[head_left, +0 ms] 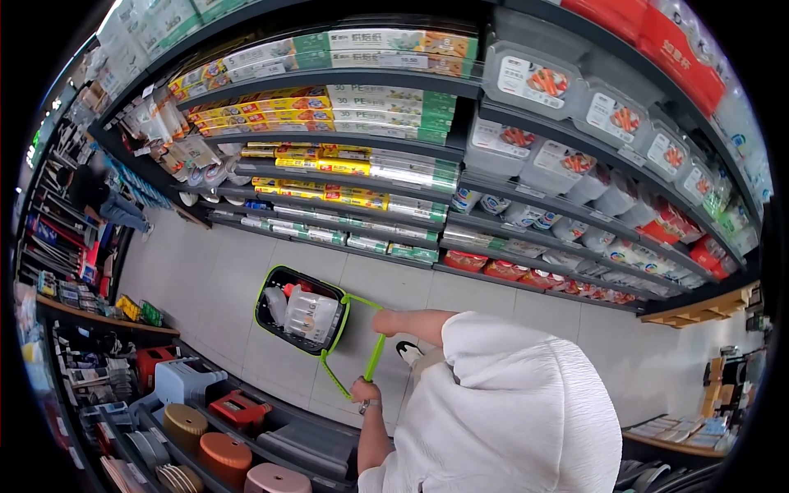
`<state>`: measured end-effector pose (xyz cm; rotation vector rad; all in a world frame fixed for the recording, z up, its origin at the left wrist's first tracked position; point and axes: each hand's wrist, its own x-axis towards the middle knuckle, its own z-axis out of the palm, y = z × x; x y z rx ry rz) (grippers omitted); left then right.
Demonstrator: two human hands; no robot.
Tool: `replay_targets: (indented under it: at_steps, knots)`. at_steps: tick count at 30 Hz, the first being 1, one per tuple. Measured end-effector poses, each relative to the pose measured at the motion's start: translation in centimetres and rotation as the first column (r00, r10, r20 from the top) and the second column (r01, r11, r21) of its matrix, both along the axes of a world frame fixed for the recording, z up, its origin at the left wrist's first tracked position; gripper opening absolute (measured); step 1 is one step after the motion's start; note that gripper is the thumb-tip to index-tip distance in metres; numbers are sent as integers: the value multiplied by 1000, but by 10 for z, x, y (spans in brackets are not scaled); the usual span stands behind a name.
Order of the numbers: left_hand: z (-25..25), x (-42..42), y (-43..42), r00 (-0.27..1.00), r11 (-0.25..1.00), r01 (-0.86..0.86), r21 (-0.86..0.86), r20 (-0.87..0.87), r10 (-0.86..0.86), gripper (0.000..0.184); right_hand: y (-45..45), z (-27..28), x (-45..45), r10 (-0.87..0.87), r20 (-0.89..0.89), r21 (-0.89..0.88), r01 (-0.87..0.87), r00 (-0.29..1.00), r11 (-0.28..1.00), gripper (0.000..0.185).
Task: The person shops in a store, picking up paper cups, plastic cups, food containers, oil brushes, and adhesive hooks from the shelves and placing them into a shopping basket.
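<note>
A black shopping basket with a lime-green rim [261, 306] stands on the tiled floor ahead of me. Inside lie a white, translucent package with dark lettering [312, 317], a clear plastic item [276, 306] and something small and red. Its long green pull handle [376, 358] reaches back towards my body. On the handle's upper corner in the picture, my right hand [384, 322] is closed around the bar. Lower down, my left hand [363, 389], with a watch on the wrist, grips the same handle's other end. Some fingers of both hands are hidden.
Shelves of boxed wraps [378, 107] and plastic containers [534, 82] line one side of the aisle. Opposite are stools [223, 456], a red toolbox-like case [238, 408] and a blue-grey step stool [187, 382]. Another person [115, 201] is farther along the aisle.
</note>
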<state>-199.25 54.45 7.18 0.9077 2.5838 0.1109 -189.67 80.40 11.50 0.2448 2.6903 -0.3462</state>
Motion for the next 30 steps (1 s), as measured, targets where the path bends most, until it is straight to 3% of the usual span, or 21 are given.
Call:
replay_targets:
  at_steps: [1, 3, 5, 7, 8, 10, 11, 18, 21, 30]
  knots:
    - [-3, 16, -7, 1000, 1000, 9, 4, -1, -9, 15, -4, 9, 17, 25, 7, -4, -25, 1000, 1000, 10]
    - [-13, 40, -30, 999, 999, 36, 19, 14, -36, 13, -29, -47, 50, 16, -99, 64, -9, 995, 998, 11]
    - [-26, 58, -67, 994, 994, 104, 25, 31, -105, 12, -63, -11, 88, -6, 39, -9, 6, 999, 1000, 14]
    - [-28, 75, -104, 984, 985, 172, 9, 52, -172, 13, -104, -13, 119, -13, 57, -70, 17, 998, 997, 17]
    - [-23, 84, -122, 974, 974, 215, -64, 80, -210, 13, -129, -36, 132, -20, 56, -74, 24, 998, 997, 17]
    - [-17, 97, -161, 959, 951, 273, -146, 113, -259, 15, -172, -97, 154, 71, -108, -32, -75, 992, 997, 17]
    - [-17, 100, -182, 965, 958, 257, -126, 85, -247, 14, -185, -64, 160, 84, 41, -192, -75, 996, 978, 18]
    - [18, 114, -278, 956, 968, 252, 14, -159, -247, 12, -273, -44, 186, 249, -66, -512, -247, 966, 823, 25]
    - [14, 125, -305, 948, 967, 250, 55, -216, -233, 12, -314, -122, 199, 224, -80, -470, -235, 971, 851, 24]
    - [3, 170, -333, 967, 985, 156, -78, -191, -168, 21, -324, -41, 239, 63, -69, -580, -92, 996, 809, 22]
